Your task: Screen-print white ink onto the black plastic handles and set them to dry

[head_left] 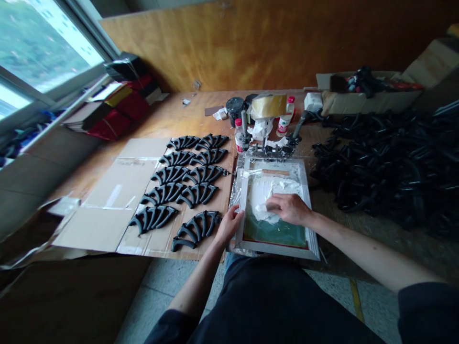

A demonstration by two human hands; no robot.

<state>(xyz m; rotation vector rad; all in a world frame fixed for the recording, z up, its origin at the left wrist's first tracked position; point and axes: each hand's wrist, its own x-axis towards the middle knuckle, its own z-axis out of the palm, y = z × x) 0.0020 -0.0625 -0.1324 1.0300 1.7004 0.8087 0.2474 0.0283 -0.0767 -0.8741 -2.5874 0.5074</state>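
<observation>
A silver-edged screen-printing frame (312,210) lies in front of me on the table, its green mesh (276,234) showing at the near end. Thick white ink (263,188) is smeared over the middle of the mesh. Closed around a small scraper (262,208) coated in white, my right hand (289,208) presses down at the near edge of the ink. The scraper's exact shape is mostly covered by my fingers. My left hand (230,224) grips the frame's left edge. Behind the frame, a metal hinge clamp (270,149) carries a tape-wrapped block (268,106).
Rows of curved black parts (199,227) lie on flattened cardboard (107,191) to the left. A big heap of black parts (380,167) covers the right side. Red-capped bottles (283,124), a dark tub (235,110) and an open carton (366,101) stand behind.
</observation>
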